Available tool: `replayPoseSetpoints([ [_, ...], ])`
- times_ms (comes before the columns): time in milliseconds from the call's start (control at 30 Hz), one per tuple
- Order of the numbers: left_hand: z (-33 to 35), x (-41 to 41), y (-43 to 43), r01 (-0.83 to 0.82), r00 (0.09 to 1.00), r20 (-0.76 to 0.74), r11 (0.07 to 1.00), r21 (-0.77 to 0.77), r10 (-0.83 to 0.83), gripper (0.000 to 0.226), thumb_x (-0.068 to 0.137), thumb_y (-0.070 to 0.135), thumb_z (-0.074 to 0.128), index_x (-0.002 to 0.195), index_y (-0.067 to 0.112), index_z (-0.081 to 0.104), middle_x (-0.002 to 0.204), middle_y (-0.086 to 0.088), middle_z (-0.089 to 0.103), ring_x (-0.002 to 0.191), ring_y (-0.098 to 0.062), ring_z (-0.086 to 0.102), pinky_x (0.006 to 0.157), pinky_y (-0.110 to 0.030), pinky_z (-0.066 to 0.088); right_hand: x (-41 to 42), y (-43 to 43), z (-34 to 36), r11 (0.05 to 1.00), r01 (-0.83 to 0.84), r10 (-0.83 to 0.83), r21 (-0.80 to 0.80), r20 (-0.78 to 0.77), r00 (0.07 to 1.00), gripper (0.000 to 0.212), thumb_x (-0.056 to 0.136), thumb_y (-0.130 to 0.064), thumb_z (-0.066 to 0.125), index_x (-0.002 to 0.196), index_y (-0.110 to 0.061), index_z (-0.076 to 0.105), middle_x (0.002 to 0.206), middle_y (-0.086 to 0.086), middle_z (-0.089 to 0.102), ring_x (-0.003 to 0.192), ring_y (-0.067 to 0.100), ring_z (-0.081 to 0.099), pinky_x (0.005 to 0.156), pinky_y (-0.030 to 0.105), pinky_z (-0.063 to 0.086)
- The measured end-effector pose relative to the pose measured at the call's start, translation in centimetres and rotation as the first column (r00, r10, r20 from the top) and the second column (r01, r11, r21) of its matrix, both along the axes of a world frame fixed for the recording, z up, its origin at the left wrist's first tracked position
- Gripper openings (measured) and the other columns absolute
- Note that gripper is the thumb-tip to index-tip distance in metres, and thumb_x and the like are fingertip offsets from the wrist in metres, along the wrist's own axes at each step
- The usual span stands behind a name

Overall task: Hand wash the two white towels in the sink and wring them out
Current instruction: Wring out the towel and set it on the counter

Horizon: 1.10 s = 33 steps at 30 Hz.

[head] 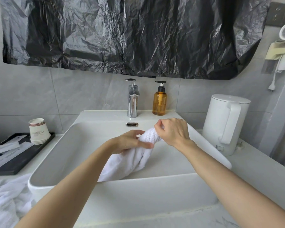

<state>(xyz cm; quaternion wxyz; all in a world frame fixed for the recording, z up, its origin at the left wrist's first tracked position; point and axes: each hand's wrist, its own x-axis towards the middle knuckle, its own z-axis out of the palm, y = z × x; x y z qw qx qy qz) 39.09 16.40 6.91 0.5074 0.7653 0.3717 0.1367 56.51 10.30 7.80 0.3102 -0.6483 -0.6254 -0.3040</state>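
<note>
Wringing: seemingly in hand; towel (135, 160) hangs into sink (64, 153), frame centre.
Left grip (130, 142): curled round the roll.
Right grip (173, 130): clenching its upper end.
Next: likely a firmer opposing twist; second towel (5, 199) lies lower left.

We find one white towel (130, 162) twisted over the sink (64, 153), tail inside; second towel (5, 203) crumpled beside it, left.

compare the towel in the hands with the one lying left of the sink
The held towel is bunched into a roll, gripped by the left hand and right hand; the counter towel lies loose, untouched. The held towel hangs into the sink; the counter towel sits outside it. Both are white.
</note>
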Motion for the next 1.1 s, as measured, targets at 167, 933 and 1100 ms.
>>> replayPoseSetpoints([
  [167,-0.1,0.3,-0.7,0.033,0.993,-0.117,0.999,0.042,-0.028,0.051,0.065,0.04,0.084,0.109,0.02,0.065,0.093,-0.002,0.075,0.086,-0.02,0.072,0.087,-0.034,0.056,-0.3,-0.2,0.0,0.99,-0.068,0.059,0.12,0.076,0.995,0.03,0.077,-0.029,0.038,0.048,-0.023,0.029,0.036,-0.005,0.034,0.039,0.019,0.023,0.05,0.02,0.015],
  [933,-0.7,1.9,-2.4,0.243,0.889,-0.376,0.427,0.871,0.261,0.048,0.085,0.029,0.053,0.13,0.022,0.042,0.092,-0.004,0.07,0.087,-0.03,0.063,0.067,-0.031,0.038,1.3,0.5,-0.6,0.615,-0.247,-0.262,-0.749,-0.489,0.832,0.042,0.092,-0.048,0.027,0.108,-0.017,0.049,0.116,0.008,0.055,0.107,0.029,0.052,0.095,0.043,0.041],
  [1100,-1.0,1.8,-2.2,0.283,0.885,-0.385,0.356,0.891,0.262,0.043,0.087,0.028,0.049,0.129,0.02,0.042,0.092,-0.005,0.07,0.086,-0.032,0.064,0.065,-0.031,0.038,0.9,0.3,-0.4,0.551,-0.347,-0.302,-0.758,-0.57,0.764,0.045,0.099,-0.041,0.028,0.123,-0.01,0.05,0.12,0.012,0.056,0.107,0.029,0.054,0.091,0.039,0.041],
])
